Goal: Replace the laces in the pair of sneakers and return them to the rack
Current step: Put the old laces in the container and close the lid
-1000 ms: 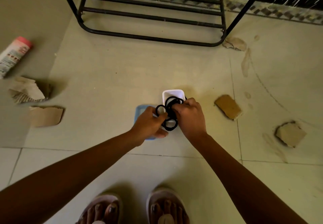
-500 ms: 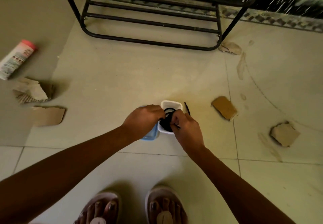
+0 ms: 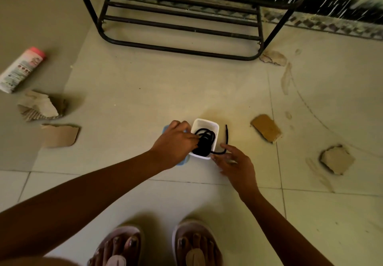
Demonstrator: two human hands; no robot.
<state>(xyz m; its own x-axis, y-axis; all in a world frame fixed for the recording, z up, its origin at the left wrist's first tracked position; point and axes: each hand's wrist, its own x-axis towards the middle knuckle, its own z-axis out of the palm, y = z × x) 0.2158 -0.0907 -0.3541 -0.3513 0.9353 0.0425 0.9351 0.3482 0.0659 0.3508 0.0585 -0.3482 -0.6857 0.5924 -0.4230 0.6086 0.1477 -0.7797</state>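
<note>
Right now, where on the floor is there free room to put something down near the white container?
The widest bare floor lies between the rack and the white container. More lies between the left hand and the torn cardboard on the left. It is crowded right of the container: lace end, right hand, brown cardboard.

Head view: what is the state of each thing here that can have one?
tub, upright, lid off, laces inside.
laces, coiled in tub, one end hanging out.
lid, off, beside tub.
bottle, lying down, cap on.
left hand, fingertips on laces.
right hand, open, holding nothing.
</note>
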